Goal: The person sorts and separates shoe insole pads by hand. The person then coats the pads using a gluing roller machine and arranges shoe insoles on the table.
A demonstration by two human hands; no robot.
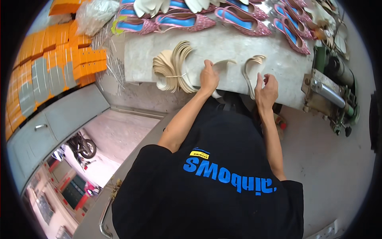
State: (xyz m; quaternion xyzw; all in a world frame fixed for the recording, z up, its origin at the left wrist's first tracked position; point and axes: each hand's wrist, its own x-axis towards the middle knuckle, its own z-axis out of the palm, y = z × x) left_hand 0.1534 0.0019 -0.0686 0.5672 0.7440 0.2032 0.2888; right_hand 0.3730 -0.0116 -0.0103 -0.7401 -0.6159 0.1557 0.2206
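Note:
My left hand (209, 79) is closed on a thin, curved cream shoe piece (226, 62) at the front of the pale worktable. One end of that piece shows to the right of the fingers. To its left lies a thick bundle of similar curled pieces (172, 71), held together by a band. My right hand (267, 92) is beside a smaller stack of curved pieces (250, 73), just to its right. Its thumb and bent fingers are apart, and I see nothing between them.
Pink glittery pointed shoes (185, 22) with blue insoles line the back of the worktable (147, 44). A green machine with a metal roller (329, 93) stands at the right edge. Orange boxes (51, 59) are stacked at left, by a clear plastic bag (95, 16).

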